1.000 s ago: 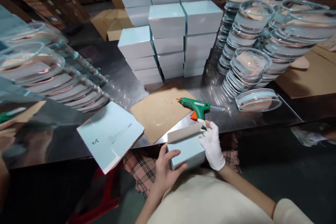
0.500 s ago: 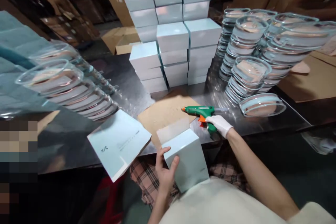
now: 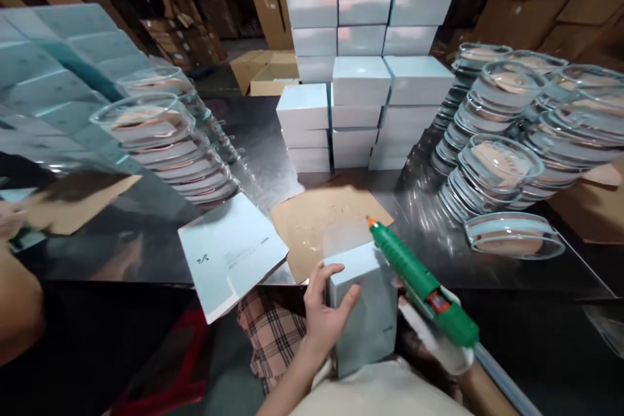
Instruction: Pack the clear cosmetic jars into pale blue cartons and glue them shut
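My bare left hand grips the near left side of a pale blue box that stands against my body at the table's front edge. A whitish translucent flap sticks up from the box's far edge. In a white glove, my right hand holds a green hot glue gun, a clear glue stick coming out of its back. The gun's orange nozzle points away from me, just above the box's far right corner. Most of my right fingers are hidden behind the gun.
A brown cardboard sheet lies ahead of the box, and a flat pale blue box sits to its left. Stacked white boxes rise behind. Clear dishes stand in stacks left and right. Another person's arm shows far left.
My right hand has brought the glue gun in from the right and turned its nozzle from left to forward, over the box. The left hand keeps its grip; the view has shifted left.
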`<state>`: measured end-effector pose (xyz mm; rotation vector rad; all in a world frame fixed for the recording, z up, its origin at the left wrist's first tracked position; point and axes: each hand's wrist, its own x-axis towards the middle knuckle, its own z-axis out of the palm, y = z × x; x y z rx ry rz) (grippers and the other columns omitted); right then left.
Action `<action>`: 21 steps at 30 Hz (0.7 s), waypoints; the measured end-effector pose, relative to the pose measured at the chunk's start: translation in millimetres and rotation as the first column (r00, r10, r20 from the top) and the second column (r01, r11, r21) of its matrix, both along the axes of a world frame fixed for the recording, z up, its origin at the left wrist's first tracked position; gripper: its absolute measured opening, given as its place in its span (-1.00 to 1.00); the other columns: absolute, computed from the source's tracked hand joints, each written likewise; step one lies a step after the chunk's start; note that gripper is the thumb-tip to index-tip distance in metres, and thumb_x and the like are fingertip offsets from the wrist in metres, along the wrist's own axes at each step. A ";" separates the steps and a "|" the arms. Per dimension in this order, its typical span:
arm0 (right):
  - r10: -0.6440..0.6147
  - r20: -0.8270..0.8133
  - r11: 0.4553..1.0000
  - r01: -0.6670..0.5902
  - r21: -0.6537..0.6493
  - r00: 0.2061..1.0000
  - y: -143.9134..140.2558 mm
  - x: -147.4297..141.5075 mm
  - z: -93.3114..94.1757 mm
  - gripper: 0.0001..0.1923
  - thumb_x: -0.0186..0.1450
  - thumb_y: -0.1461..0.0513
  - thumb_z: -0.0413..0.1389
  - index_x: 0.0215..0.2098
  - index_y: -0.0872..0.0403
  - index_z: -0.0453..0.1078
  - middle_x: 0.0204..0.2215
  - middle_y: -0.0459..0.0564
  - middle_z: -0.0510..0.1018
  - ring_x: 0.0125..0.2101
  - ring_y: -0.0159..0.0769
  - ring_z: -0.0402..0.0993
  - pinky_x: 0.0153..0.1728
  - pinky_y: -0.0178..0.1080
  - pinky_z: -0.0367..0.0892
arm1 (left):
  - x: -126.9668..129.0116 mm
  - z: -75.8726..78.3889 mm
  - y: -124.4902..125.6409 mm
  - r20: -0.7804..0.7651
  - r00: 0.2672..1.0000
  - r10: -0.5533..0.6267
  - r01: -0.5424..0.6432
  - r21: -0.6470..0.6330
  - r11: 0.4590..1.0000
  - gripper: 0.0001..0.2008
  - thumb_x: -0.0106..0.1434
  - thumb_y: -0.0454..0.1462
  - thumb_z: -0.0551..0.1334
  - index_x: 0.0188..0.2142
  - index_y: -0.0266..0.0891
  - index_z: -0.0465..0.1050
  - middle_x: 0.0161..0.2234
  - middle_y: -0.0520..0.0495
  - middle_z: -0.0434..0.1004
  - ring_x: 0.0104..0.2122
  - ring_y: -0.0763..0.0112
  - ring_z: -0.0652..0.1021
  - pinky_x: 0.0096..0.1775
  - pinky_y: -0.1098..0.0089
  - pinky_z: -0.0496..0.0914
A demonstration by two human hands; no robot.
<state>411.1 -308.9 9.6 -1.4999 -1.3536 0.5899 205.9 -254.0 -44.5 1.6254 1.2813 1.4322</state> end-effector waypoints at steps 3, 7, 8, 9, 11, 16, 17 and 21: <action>0.113 0.245 0.980 -0.149 0.133 0.963 -2.3 -11.8 5.0 -0.92 0.31 0.17 0.18 -0.33 -0.03 0.39 -0.50 -0.07 0.57 -0.53 -0.23 0.56 -0.49 -0.24 0.52 | 3.1 2.3 -2.0 -0.022 1.000 -0.013 0.015 0.054 0.998 -0.71 0.29 -0.06 0.42 -0.09 -0.14 0.58 -0.12 -0.14 0.62 0.00 0.13 0.58 0.05 0.19 0.47; 0.075 0.425 0.950 -0.194 0.244 0.902 9.4 -21.1 8.6 -0.87 0.28 0.22 0.15 -0.42 0.02 0.32 -0.57 -0.13 0.46 -0.65 -0.39 0.38 -0.60 -0.35 0.33 | 6.3 2.3 -4.6 -0.037 0.998 -0.052 0.056 0.113 0.992 -0.76 0.30 -0.15 0.42 -0.08 -0.14 0.56 -0.13 -0.11 0.63 -0.01 0.17 0.58 0.03 0.22 0.47; 0.073 0.432 0.951 -0.193 0.240 0.899 11.5 -21.0 7.3 -0.86 0.28 0.22 0.16 -0.43 0.03 0.31 -0.57 -0.12 0.46 -0.66 -0.39 0.37 -0.61 -0.35 0.31 | 6.2 1.5 -5.2 -0.042 0.998 -0.053 0.058 0.118 0.991 -0.76 0.29 -0.16 0.43 -0.08 -0.14 0.56 -0.13 -0.11 0.63 -0.01 0.17 0.58 0.04 0.22 0.47; 0.074 0.430 0.954 -0.190 0.234 0.900 12.5 -19.6 5.2 -0.86 0.27 0.22 0.17 -0.43 0.03 0.31 -0.56 -0.12 0.46 -0.65 -0.38 0.38 -0.61 -0.34 0.31 | 5.8 0.3 -5.8 -0.045 0.998 -0.049 0.054 0.118 0.991 -0.75 0.29 -0.16 0.43 -0.07 -0.14 0.56 -0.12 -0.11 0.63 -0.01 0.17 0.58 0.05 0.21 0.46; 0.061 0.405 0.963 -0.161 0.218 0.912 11.4 -13.0 -1.2 -0.87 0.27 0.22 0.18 -0.41 0.02 0.33 -0.54 -0.10 0.48 -0.60 -0.33 0.44 -0.56 -0.31 0.36 | 3.6 -2.8 -6.5 -0.044 0.998 -0.034 0.039 0.107 0.993 -0.73 0.28 -0.15 0.43 -0.06 -0.13 0.56 -0.11 -0.11 0.64 0.01 0.16 0.58 0.07 0.20 0.45; -0.018 0.229 0.992 -0.012 0.125 0.973 -0.3 22.5 -19.7 -0.89 0.24 0.22 0.27 -0.37 0.02 0.41 -0.50 -0.08 0.53 -0.51 -0.27 0.51 -0.45 -0.25 0.44 | -7.6 -11.4 -5.8 -0.026 1.000 0.011 -0.008 0.079 0.997 -0.72 0.27 -0.12 0.44 -0.07 -0.12 0.57 -0.13 -0.09 0.63 0.01 0.17 0.58 0.06 0.24 0.44; -0.038 0.101 0.998 0.033 0.056 0.994 -0.9 30.5 -22.3 -0.86 0.22 0.20 0.31 -0.37 0.02 0.44 -0.49 -0.07 0.55 -0.50 -0.25 0.51 -0.43 -0.24 0.45 | -10.2 -12.5 -5.3 -0.016 1.000 0.021 -0.020 0.075 0.997 -0.72 0.27 -0.12 0.45 -0.07 -0.12 0.57 -0.13 -0.09 0.63 0.00 0.18 0.58 0.05 0.25 0.44; -0.131 -0.310 0.966 0.051 -0.252 0.942 21.3 47.9 -30.1 -0.76 0.18 0.05 0.37 -0.40 0.04 0.55 -0.56 -0.02 0.55 -0.57 -0.23 0.47 -0.55 -0.23 0.40 | -18.0 -12.2 -2.5 0.055 0.997 0.050 -0.054 0.062 0.997 -0.72 0.25 -0.11 0.45 -0.09 -0.13 0.57 -0.15 -0.07 0.62 -0.03 0.20 0.59 0.02 0.29 0.45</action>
